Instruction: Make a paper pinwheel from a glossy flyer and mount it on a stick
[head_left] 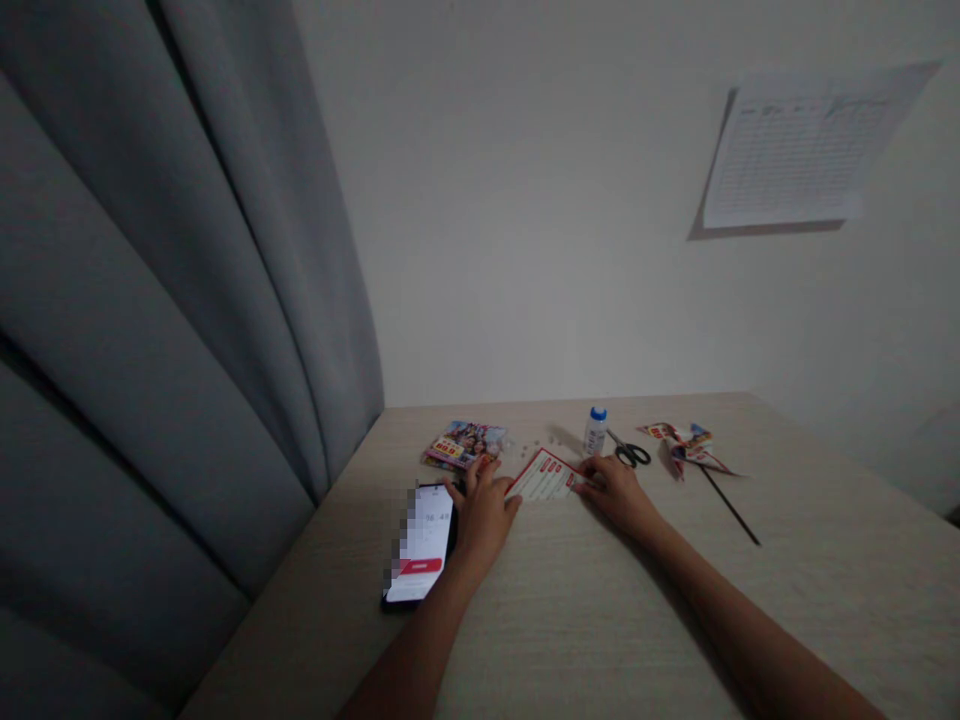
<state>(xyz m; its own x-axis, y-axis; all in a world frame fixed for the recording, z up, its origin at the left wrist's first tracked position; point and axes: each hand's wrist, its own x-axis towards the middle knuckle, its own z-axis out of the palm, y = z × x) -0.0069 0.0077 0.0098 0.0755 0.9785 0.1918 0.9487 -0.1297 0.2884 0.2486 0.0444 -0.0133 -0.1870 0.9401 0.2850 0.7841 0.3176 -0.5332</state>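
Observation:
A folded paper [546,478], white with red print and a red border, lies between my two hands on the table. My left hand [482,512] is at its left corner, with the thumb and a finger closed on the edge and the other fingers spread. At the right corner, my right hand [613,490] pinches the paper. Just beyond the right hand are a small white bottle with a blue cap [595,432] and black-handled scissors [632,455]. A stack of colourful printed sheets [465,444] lies beyond my left hand.
A lit phone [420,545] lies close to my left forearm. On the right is a paper pinwheel [690,448] on a dark stick [731,507]. Small pale bits [553,440] lie behind the paper. A grey curtain [225,250] hangs along the table's left side.

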